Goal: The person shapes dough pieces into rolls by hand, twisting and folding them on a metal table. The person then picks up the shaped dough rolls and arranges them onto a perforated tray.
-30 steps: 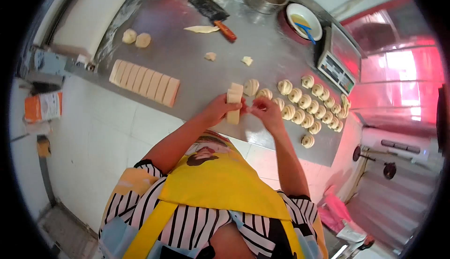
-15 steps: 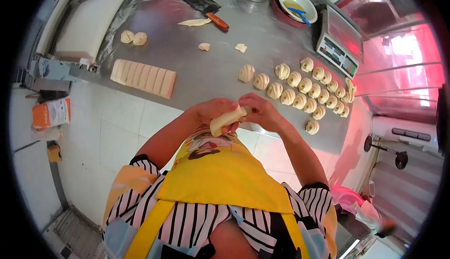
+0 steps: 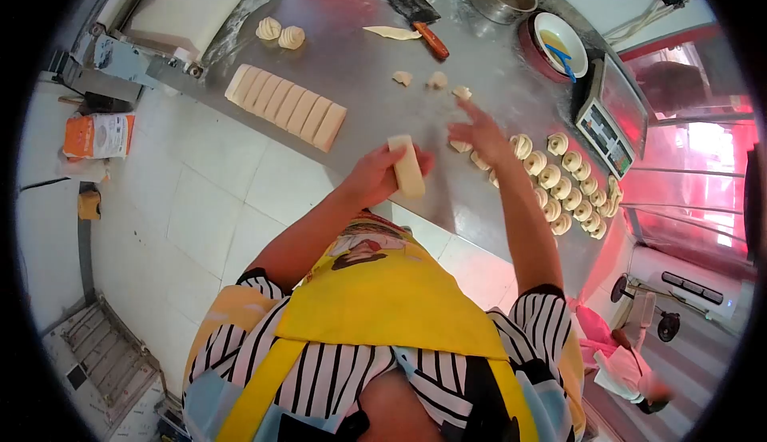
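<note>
Fingers of the left hand (image 3: 374, 177) are clamped on a dough strip (image 3: 408, 169) in the head view, wrist angled inward, while the right hand (image 3: 484, 138) stretches forward over the metal table (image 3: 351, 58), fingers spread, thumb apart. Its arm hides part of the coiled rolls (image 3: 550, 175); a sliced dough block (image 3: 286, 106) lies left, a cleaver (image 3: 406, 1) beyond. The strip stands tilted between left thumb and fingers; a small dough lump (image 3: 462, 91) lies at the right fingertips, contact unclear.
</note>
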Action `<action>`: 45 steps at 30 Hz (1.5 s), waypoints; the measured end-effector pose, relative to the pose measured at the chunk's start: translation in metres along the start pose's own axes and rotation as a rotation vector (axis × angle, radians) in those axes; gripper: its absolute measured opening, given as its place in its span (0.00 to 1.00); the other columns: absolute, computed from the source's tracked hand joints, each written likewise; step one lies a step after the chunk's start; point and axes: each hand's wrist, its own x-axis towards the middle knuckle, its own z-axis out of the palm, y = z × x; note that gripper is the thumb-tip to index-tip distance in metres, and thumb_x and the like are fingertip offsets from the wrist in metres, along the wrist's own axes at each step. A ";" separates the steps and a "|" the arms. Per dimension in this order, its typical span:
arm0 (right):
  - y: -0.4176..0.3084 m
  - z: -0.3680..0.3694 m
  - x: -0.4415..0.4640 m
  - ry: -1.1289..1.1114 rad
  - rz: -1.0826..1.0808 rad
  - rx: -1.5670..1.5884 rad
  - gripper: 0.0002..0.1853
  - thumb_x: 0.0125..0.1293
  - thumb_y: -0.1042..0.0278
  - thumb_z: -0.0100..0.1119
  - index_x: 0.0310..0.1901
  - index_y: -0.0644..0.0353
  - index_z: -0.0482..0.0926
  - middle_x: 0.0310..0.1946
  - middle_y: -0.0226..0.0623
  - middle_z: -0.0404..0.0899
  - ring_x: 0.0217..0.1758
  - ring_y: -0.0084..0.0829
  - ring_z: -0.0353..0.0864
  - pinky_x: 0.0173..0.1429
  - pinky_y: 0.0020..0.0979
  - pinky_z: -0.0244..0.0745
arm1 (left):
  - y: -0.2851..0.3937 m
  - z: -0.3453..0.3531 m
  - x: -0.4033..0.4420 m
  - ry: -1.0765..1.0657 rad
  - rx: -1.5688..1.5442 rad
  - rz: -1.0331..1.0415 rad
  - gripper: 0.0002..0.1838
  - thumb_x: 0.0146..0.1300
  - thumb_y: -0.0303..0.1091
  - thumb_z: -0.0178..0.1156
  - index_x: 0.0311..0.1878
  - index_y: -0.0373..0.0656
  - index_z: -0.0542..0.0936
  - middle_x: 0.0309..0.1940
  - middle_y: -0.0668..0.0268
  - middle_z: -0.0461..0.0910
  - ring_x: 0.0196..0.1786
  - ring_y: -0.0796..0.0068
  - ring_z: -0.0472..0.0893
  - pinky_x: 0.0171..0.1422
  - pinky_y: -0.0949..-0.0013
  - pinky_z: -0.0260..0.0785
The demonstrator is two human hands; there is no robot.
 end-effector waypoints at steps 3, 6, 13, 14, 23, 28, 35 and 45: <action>0.021 0.057 -0.034 -0.167 0.137 0.437 0.32 0.61 0.66 0.59 0.65 0.64 0.58 0.50 0.40 0.73 0.48 0.31 0.76 0.48 0.34 0.77 | -0.004 0.005 0.015 0.073 -0.116 0.201 0.11 0.66 0.36 0.52 0.40 0.37 0.75 0.39 0.60 0.78 0.47 0.66 0.77 0.55 0.65 0.69; 0.039 0.077 -0.040 -0.021 0.102 0.554 0.24 0.64 0.67 0.56 0.60 0.60 0.63 0.50 0.39 0.71 0.53 0.31 0.74 0.46 0.31 0.78 | -0.002 -0.024 0.032 0.236 0.770 0.368 0.14 0.63 0.39 0.56 0.44 0.37 0.76 0.41 0.60 0.78 0.48 0.67 0.78 0.57 0.64 0.71; 0.017 0.063 -0.084 0.232 -0.474 -0.730 0.25 0.52 0.73 0.61 0.53 0.60 0.68 0.49 0.40 0.71 0.51 0.41 0.73 0.49 0.34 0.74 | -0.004 -0.031 0.044 0.219 0.510 -0.080 0.14 0.62 0.38 0.57 0.43 0.36 0.76 0.36 0.60 0.78 0.35 0.72 0.80 0.35 0.73 0.77; 0.025 0.059 -0.083 0.299 -0.559 -0.804 0.25 0.53 0.73 0.61 0.54 0.60 0.68 0.48 0.40 0.72 0.49 0.42 0.74 0.48 0.34 0.75 | -0.008 -0.038 0.049 0.165 0.451 -0.176 0.14 0.62 0.38 0.57 0.41 0.36 0.76 0.34 0.60 0.79 0.32 0.72 0.80 0.33 0.73 0.76; 0.060 0.064 -0.085 0.129 0.250 0.927 0.30 0.58 0.74 0.60 0.62 0.55 0.62 0.35 0.37 0.76 0.31 0.29 0.77 0.42 0.29 0.76 | -0.028 -0.016 0.040 -0.029 1.727 0.783 0.09 0.62 0.29 0.54 0.44 0.39 0.76 0.38 0.65 0.79 0.40 0.69 0.79 0.42 0.68 0.72; 0.047 0.054 -0.099 -0.011 -0.194 0.037 0.28 0.56 0.81 0.58 0.59 0.58 0.64 0.36 0.36 0.78 0.33 0.26 0.78 0.43 0.26 0.75 | -0.015 -0.017 0.045 0.137 1.182 0.096 0.13 0.56 0.28 0.56 0.46 0.39 0.76 0.38 0.58 0.79 0.37 0.60 0.79 0.42 0.65 0.71; 0.046 0.044 -0.082 0.289 -0.045 0.264 0.10 0.58 0.76 0.59 0.42 0.63 0.76 0.26 0.28 0.77 0.25 0.19 0.74 0.29 0.23 0.70 | -0.059 -0.023 0.042 -0.013 1.704 0.299 0.11 0.54 0.31 0.57 0.40 0.39 0.77 0.31 0.57 0.78 0.32 0.51 0.77 0.39 0.61 0.70; 0.105 0.045 -0.067 0.164 0.466 0.895 0.14 0.64 0.58 0.51 0.43 0.59 0.76 0.35 0.34 0.78 0.32 0.30 0.78 0.40 0.34 0.78 | -0.074 -0.021 0.045 -0.010 1.379 0.685 0.15 0.52 0.27 0.60 0.44 0.38 0.73 0.38 0.59 0.72 0.35 0.68 0.74 0.35 0.68 0.68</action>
